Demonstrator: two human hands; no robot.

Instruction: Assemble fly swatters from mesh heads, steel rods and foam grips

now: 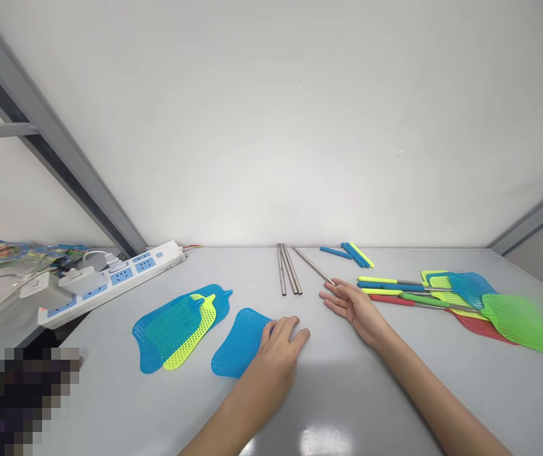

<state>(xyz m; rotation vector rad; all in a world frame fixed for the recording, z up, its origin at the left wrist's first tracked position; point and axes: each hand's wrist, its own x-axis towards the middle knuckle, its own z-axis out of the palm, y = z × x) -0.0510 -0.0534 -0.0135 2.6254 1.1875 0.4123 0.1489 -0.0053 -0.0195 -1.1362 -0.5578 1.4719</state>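
Glossy grey counter [157, 411] | our left hand [278, 348] is touching a flat blue mesh paddle [240, 342], grip unclear to us | our right hand [354, 307] is pinching a slim silver metal rod [313, 264]

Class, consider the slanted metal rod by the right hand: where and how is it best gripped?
Probably by the near half of the slanted metal rod, pinched crosswise from the near right. It is slim and straight, and its near end points toward the right hand, while the other metal rods lie to its left.
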